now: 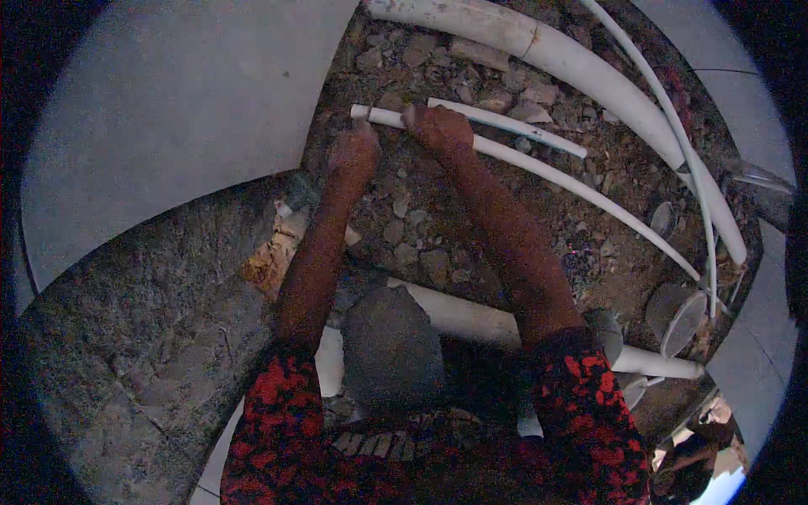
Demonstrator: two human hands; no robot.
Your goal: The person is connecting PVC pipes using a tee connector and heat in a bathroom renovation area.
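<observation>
A long thin white pipe (581,194) runs from the upper middle down toward the right over the rubble. My right hand (442,133) is closed round it near its left end. My left hand (355,151) is a closed fist just below that end, touching or almost touching it; what it grips, if anything, is hidden. A narrow dark line crosses the pipe just above this fist; I cannot tell whether it is a cut, a joint or a thin blade. A shorter white pipe (513,126) lies just beyond my right hand.
A thick white pipe (581,71) curves along the far side, with another thin pipe (661,93) crossing it. Stones and soil cover the ground. Round containers (677,320) stand at the right, a grey slab (391,349) near my body, torn brown paper (271,257) by my left forearm.
</observation>
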